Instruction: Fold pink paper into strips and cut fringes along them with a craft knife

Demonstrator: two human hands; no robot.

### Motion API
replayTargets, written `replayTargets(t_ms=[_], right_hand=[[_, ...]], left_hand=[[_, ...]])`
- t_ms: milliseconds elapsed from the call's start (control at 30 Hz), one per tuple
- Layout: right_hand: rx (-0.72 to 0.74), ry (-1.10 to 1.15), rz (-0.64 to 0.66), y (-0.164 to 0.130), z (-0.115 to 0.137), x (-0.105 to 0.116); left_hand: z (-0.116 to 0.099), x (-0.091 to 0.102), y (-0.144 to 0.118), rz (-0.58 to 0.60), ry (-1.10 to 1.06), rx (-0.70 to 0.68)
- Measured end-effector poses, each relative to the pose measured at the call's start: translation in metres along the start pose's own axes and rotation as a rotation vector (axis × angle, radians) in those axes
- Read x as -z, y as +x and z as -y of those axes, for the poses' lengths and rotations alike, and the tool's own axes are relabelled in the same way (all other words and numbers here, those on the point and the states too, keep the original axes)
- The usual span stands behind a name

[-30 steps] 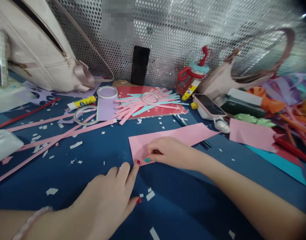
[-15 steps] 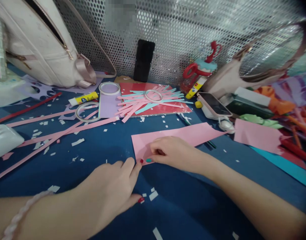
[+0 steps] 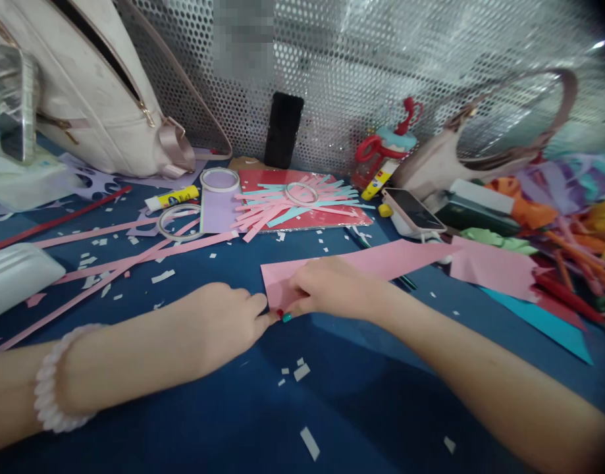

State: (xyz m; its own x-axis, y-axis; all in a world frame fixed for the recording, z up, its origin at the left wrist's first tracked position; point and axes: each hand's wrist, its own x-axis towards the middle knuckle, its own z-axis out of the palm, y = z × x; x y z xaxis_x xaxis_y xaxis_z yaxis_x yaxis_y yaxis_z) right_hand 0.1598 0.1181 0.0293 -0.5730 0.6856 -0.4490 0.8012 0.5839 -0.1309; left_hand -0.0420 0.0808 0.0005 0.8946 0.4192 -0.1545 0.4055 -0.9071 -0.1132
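A long pink paper sheet (image 3: 381,259) lies on the blue tabletop (image 3: 361,408), and its right part looks slightly raised. My right hand (image 3: 332,289) rests on the sheet's near left end, its teal-nailed fingertip pinching the corner. My left hand (image 3: 223,322), with a bead bracelet on the wrist, reaches in from the left. Its red-nailed fingertips meet the same corner, right against my right fingertips. Both hands are closed on that corner.
Long pink strips (image 3: 134,257), tape rings (image 3: 176,220) and a glue stick (image 3: 172,197) lie at left. A red card (image 3: 302,220) carries pink and teal strips. A white backpack (image 3: 85,99), black phone (image 3: 282,128), pink phone (image 3: 413,210) and coloured papers (image 3: 529,276) surround the area.
My left hand slid forward and right until its fingertips met the paper's corner. My right hand shifted slightly away from me, and the sheet's right end lifted a little.
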Motion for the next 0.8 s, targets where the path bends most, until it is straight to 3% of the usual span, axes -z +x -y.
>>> replayTargets(t_ms=[167,333,533,800], right_hand=[[-0.098,-0.078,0.048,-0.008,-0.007,0.0],[-0.193,-0.156,0.124,-0.018,-0.025,0.005],[-0.315,-0.173,0.199,-0.029,-0.058,0.002],[-0.033,0.29,0.086,-0.037,-0.063,-0.008]], left_hand=[[-0.019,0.007,0.002,0.064,0.134,-0.007],[-0.02,0.015,0.002,0.125,0.119,0.003],[-0.016,0.018,0.0,0.081,0.088,0.013],[-0.003,0.014,-0.004,-0.13,-0.032,-0.033]])
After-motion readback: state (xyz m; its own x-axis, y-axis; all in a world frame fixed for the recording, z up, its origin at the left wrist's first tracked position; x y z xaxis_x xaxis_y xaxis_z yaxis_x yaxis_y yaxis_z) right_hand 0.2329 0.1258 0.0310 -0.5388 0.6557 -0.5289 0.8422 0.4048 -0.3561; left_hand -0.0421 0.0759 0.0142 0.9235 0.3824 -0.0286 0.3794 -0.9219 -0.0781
